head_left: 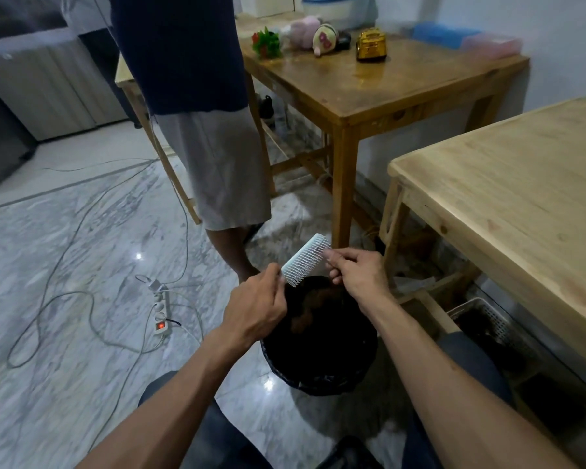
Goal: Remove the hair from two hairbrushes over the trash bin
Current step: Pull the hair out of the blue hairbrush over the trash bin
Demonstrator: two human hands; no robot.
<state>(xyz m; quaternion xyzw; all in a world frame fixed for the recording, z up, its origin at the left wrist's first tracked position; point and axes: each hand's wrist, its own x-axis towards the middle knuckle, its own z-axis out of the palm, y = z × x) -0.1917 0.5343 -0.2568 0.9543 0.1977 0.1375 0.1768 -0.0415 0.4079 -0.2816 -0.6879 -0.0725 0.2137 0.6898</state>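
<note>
Left hand (256, 308) closed around pale hairbrush (306, 258) handle, right hand (356, 272) fingertips pinching at its bristles, both forearms extended above black trash bin (318, 350)

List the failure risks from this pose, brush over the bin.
1. The hairbrush sits near the far rim of the trash bin; hair pulled by the right hand may fall outside.
2. The left hand holds only the brush's end; a hard tug could twist it loose.

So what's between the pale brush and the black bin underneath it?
In the head view, a clump of dark brownish hair sits below the hairbrush, over the trash bin. Whether it hangs from the brush or lies inside is unclear.
</note>
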